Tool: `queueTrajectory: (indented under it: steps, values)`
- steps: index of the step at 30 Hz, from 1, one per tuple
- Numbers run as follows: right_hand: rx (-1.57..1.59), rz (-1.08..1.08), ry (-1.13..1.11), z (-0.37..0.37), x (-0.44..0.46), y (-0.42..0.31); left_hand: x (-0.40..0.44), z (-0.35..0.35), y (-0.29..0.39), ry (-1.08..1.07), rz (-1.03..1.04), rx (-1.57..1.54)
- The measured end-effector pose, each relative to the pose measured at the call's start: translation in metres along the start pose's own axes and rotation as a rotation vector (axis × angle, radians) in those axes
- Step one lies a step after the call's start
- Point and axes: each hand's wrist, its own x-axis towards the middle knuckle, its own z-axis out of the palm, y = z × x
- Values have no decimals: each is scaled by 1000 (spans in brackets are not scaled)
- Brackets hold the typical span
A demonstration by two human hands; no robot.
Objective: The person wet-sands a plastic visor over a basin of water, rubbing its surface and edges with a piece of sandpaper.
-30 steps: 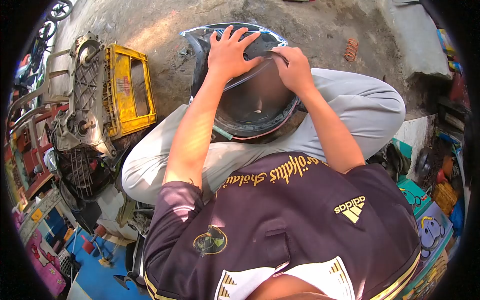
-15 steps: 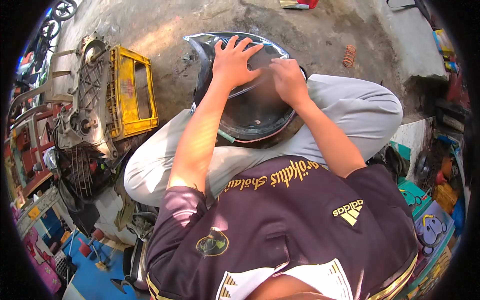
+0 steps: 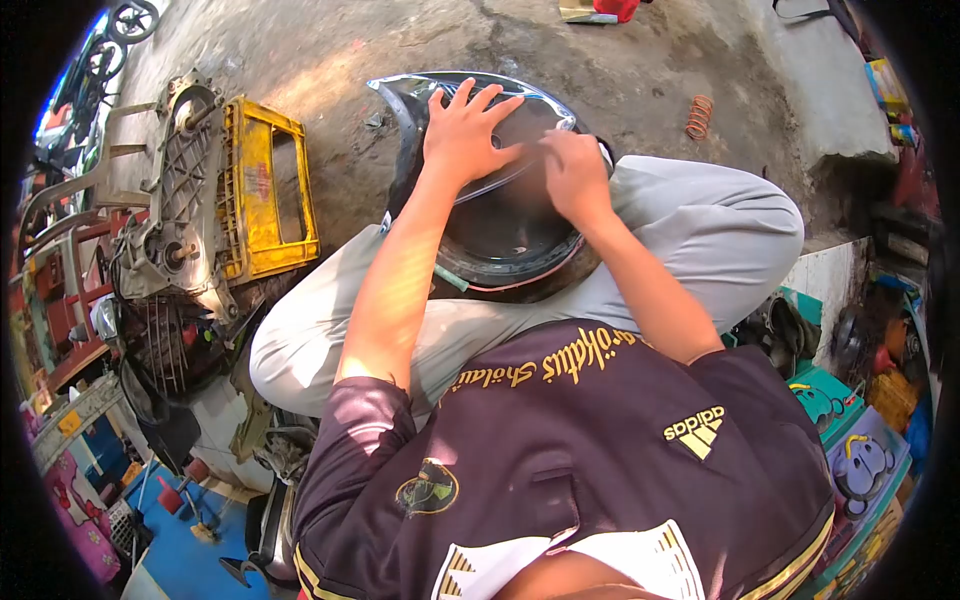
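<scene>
A dark helmet (image 3: 505, 240) with a peak and a smoky visor rests between my crossed legs. Spread over its peak, my left hand (image 3: 462, 135) has its fingers apart and its thumb near the visor's upper edge. My right hand (image 3: 577, 175) is at the right side of the visor, fingers curled together; what they hold, if anything, is blurred and hidden. A pale green strip (image 3: 451, 277) shows at the helmet's lower left rim.
Left of my leg stand a yellow crate (image 3: 268, 190) and a metal engine casing (image 3: 185, 185). An orange coil spring (image 3: 699, 117) lies on the floor to the right. A red item (image 3: 617, 9) is at the top. Colourful boxes (image 3: 862, 470) sit at lower right.
The helmet and both hands appear slightly lower in view. My right hand has moved a little down along the visor, and the thin edge seen in its fingers earlier no longer shows.
</scene>
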Motion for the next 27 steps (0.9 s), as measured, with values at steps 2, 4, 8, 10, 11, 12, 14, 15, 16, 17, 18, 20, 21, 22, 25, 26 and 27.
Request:
queueTrajectory:
  steps: [2,4,8,10,11,12,14,15,16,17,18,20,21,22,25,26,27]
  values:
    - [13,35,22,2,-2,-5,2,1,2,6,1,0]
    - [15,92,44,1,-2,-4,1,0,2,7,-4,15]
    - [-58,115,97,7,-6,-8,0,-1,4,5,-10,44]
    - [4,26,54,8,-12,-17,1,-1,4,14,-3,50]
    - [4,24,54,7,-10,-14,0,-1,4,16,0,56]
    - [-8,27,64,7,-9,-8,1,0,2,14,-4,58]
    - [-30,76,80,5,-1,2,1,1,2,27,2,3]
    - [-25,75,78,6,-2,2,-1,1,2,26,-3,7]
    - [-33,75,81,7,-3,1,-1,1,2,19,-4,9]
    - [-44,77,87,6,-4,0,0,1,2,15,-2,12]
    - [-24,42,72,6,-6,-4,1,2,2,19,2,13]
    - [-19,37,95,5,-3,1,1,2,2,24,3,30]
    - [-8,33,110,5,-1,3,2,2,3,25,5,31]
    - [-40,92,114,2,4,8,2,2,3,30,5,21]
    - [-29,78,88,0,2,9,-1,1,1,26,2,22]
    - [-31,75,92,0,0,7,0,0,2,20,2,27]
    - [-9,36,74,0,-3,5,1,-1,4,26,4,28]
